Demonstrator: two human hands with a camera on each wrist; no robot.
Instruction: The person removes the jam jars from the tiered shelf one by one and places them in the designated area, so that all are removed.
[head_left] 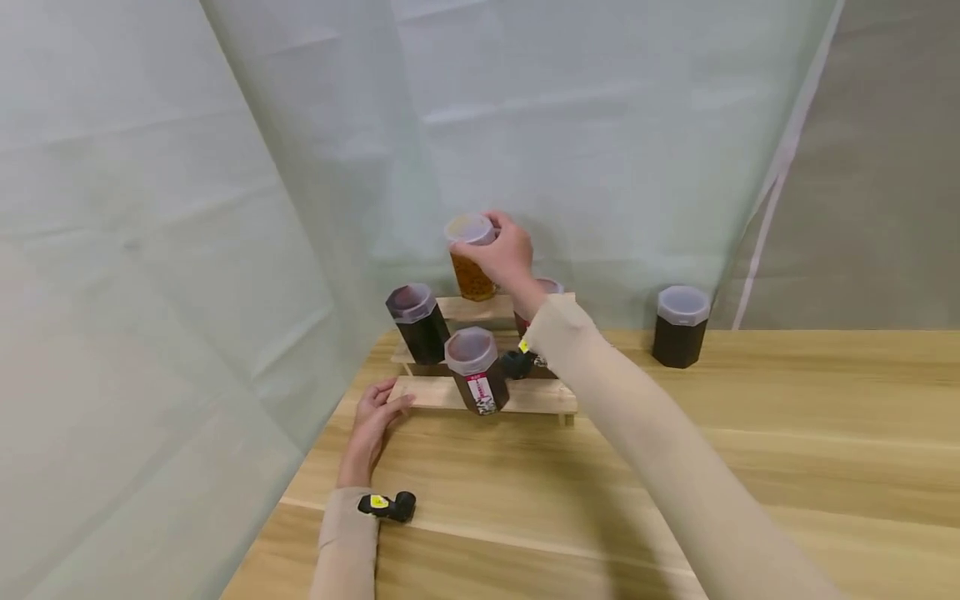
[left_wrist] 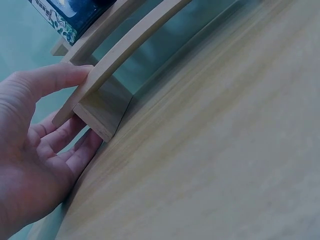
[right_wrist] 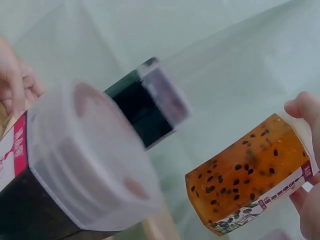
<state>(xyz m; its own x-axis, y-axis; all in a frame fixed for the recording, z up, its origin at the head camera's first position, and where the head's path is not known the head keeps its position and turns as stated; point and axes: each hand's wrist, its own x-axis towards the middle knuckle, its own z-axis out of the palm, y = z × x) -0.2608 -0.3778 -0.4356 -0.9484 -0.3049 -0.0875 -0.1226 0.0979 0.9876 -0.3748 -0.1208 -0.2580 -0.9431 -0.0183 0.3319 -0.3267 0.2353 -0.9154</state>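
In the head view my right hand (head_left: pixel 512 254) grips an orange jar (head_left: pixel 474 279) by its lidded top, at the rack's highest step. Black seeds and a label strip show on the orange jar (right_wrist: pixel 240 175) in the right wrist view; whether its base touches the step cannot be told. My left hand (head_left: pixel 372 421) holds the left end of the tiered wooden rack (head_left: pixel 431 392), thumb (left_wrist: pixel 75 76) on the front board and fingers below. A dark jar with a red-and-white label (head_left: pixel 480 379) stands on the front step, and another dark jar (head_left: pixel 423 333) behind it to the left.
Partly hidden by my right forearm, a reddish jar (head_left: pixel 550 287) stands on the rack's right side. A dark jar with a whitish lid (head_left: pixel 678 333) stands apart on the wooden table (head_left: pixel 787 433). Pale cloth (head_left: pixel 562 125) hangs behind and to the left.
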